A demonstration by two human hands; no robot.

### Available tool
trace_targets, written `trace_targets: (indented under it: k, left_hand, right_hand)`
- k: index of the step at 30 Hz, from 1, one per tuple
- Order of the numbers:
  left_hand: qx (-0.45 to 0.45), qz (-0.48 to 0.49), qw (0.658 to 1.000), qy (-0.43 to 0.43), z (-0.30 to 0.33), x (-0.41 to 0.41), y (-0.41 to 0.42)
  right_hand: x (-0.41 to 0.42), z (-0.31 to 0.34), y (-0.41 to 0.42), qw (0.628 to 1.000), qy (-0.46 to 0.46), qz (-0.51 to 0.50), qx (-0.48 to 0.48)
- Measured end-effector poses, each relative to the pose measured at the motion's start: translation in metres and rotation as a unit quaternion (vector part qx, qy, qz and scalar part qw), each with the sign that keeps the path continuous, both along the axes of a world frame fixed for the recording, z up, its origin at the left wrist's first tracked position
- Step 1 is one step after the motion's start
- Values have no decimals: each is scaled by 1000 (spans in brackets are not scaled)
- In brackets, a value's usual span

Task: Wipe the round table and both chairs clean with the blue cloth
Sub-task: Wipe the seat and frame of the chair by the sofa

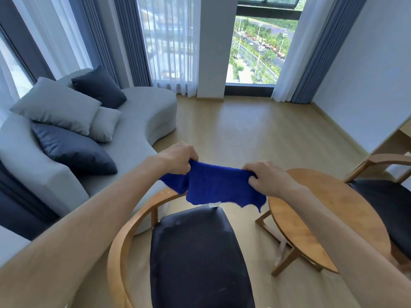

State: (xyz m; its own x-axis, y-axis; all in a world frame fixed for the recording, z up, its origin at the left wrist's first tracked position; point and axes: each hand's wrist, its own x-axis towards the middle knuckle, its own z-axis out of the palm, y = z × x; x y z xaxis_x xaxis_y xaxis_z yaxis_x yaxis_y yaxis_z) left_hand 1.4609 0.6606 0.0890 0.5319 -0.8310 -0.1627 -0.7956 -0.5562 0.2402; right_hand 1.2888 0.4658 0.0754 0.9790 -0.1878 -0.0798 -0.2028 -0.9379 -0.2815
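Head view: left hand [178,160] and right hand [268,177] each pinch the blue cloth [219,185] taut at frame centre, above the near chair [195,252], apparently before any wiping of round table [322,218] or far chair [387,203].

Fuzzy, matt blue cloth [222,185]; smooth, lightly glossy wooden round table [329,210]; wood-framed chair [200,252] with dark, leather-like seat; matt fabric sofa [133,141].

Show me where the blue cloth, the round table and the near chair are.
Blue cloth [219,185], head view, middle of the fabric.
Round table [322,210], head view, bare wooden top.
Near chair [195,252], head view, dark seat cushion.
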Motion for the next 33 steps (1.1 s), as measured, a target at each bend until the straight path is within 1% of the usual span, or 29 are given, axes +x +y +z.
trace_targets:
  k: [4, 7, 10, 14, 17, 20, 21, 24, 29, 31, 33]
  left_hand:
    - [-10, -30, 999, -21, 1, -2, 0]
    - [-6, -68, 997, -36, 4, -6, -2]
    - [18, -99, 993, -54, 6, -9, -5]
    - [53, -132, 986, -88, 9, -15, -7]
    - [75, -150, 980, -108, 14, -22, -9]
    - [108, -185, 968, -129, 18, -29, -10]
    - [118, -197, 964, -133, 19, -33, -11]
    - [147, -241, 949, -143, 19, -47, -13]
    - [157, -319, 920, -164, 14, -63, -8]
    - [156, -326, 918, -166, 11, -62, -4]
    - [152, -313, 924, -157, 11, -58, 4]
  right_hand:
    - [2, -11, 7, 1000, 25, -4, 7]
    - [3, -25, 13, 999, 37, -12, 33]
    - [3, -39, 17, 996, 40, -28, 74]
    - [5, -57, 20, 995, 28, -13, 99]
    - [5, -69, 21, 996, -11, -4, 87]
    - [7, -74, 20, 997, -75, 27, 13]
    - [9, -73, 18, 996, -82, 46, 7]
    - [19, -61, 14, 993, -56, 104, 14]
    - [36, -49, 13, 975, 25, 219, -21]
    - [36, -44, 16, 969, 66, 239, -21]
    - [32, -40, 18, 966, 73, 246, -33]
